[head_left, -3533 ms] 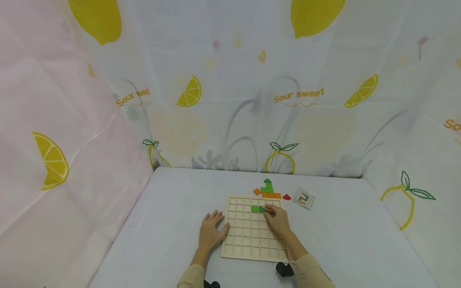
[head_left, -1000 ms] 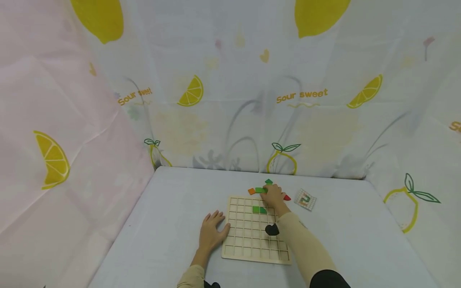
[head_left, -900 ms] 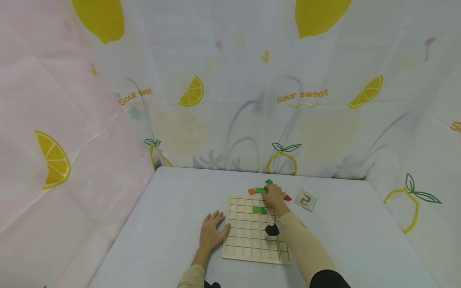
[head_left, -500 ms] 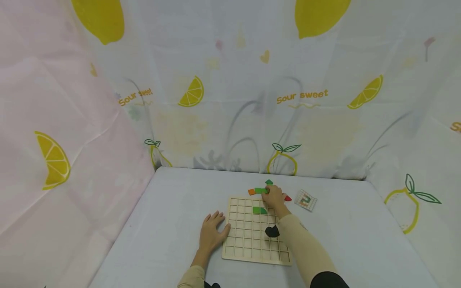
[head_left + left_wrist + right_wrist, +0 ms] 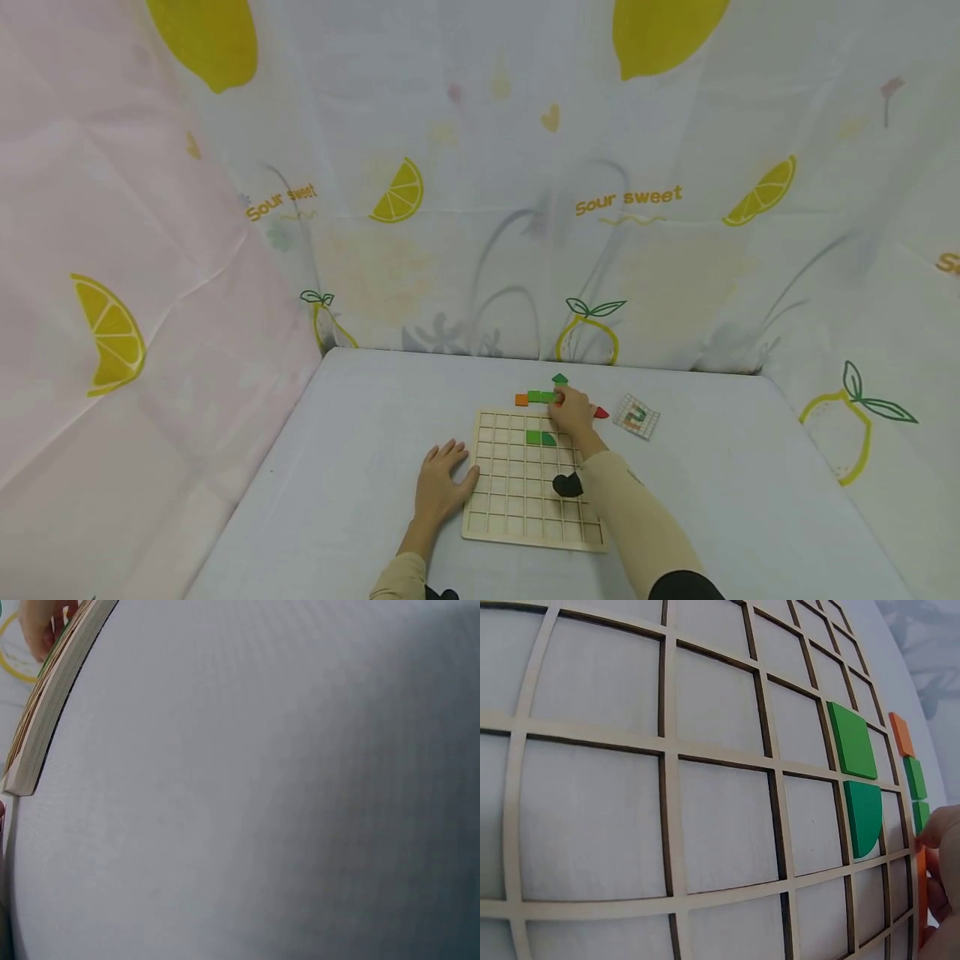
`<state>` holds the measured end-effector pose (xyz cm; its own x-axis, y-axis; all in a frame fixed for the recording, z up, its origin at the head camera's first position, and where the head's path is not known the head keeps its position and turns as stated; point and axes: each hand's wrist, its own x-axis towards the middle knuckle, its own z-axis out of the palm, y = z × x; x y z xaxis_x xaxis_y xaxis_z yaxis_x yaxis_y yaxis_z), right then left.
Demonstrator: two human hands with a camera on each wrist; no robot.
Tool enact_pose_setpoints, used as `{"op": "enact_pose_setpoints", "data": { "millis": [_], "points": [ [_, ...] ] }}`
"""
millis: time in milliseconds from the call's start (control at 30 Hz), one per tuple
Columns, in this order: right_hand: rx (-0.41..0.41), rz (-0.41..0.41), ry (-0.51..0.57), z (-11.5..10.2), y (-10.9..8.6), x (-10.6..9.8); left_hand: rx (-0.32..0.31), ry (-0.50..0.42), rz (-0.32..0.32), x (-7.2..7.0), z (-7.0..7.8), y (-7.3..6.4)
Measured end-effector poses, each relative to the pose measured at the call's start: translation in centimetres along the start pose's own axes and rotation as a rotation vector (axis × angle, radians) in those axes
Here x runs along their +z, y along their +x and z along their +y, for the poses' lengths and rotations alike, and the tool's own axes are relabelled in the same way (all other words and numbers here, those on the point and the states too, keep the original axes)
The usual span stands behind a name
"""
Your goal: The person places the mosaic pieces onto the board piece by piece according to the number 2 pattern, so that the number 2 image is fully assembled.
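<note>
My left hand [image 5: 442, 483] lies with its fingers extended against the left side of a wooden grid board [image 5: 506, 504]. Two tiles sit in the board's cells: a light green square [image 5: 852, 741] and, beside it, a dark green quarter-round [image 5: 865, 817]. Past the board's far edge, my right hand [image 5: 572, 411] bends its fingers round an orange tile [image 5: 921, 881], hiding most of it. To the left of those fingertips stand two green square tiles [image 5: 542, 397] and an orange square tile [image 5: 521, 400], lined up in a row.
Behind the right hand lies a green triangular tile [image 5: 560, 378]. A red tile [image 5: 602, 412] is just right of the hand, and a printed pattern card [image 5: 637, 417] lies farther right. The white table [image 5: 360, 433] meets lemon-print cloth walls.
My right hand has gone from the dark green tile on the board to the tiles behind it. The left orange tile has turned square, and the green tiles have slid left.
</note>
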<state>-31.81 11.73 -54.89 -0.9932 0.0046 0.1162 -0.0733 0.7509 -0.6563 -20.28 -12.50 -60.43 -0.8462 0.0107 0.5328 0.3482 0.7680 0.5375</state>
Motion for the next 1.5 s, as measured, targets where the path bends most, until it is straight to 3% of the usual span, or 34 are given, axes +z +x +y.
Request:
{"op": "enact_pose_setpoints", "data": {
  "millis": [367,567,900,1067,1500],
  "points": [
    [-0.046,-0.083,-0.186,1.1,0.7,1.2,-0.016,-0.002,-0.005,-0.1,0.2,-0.1],
    [-0.055,-0.015,-0.074,0.9,0.1,0.7,0.005,-0.005,0.013,0.2,0.2,-0.1],
    [-0.251,0.257,0.012,2.5,-2.0,0.3,0.028,-0.003,0.038,0.3,0.2,0.0],
    [-0.289,0.280,0.053,3.3,-3.2,-0.6,0.017,-0.017,0.031,0.2,0.3,0.1],
    [-0.320,0.228,0.062,4.9,-5.0,-1.3,0.018,0.003,0.041,0.2,0.1,0.1]
  ]
}}
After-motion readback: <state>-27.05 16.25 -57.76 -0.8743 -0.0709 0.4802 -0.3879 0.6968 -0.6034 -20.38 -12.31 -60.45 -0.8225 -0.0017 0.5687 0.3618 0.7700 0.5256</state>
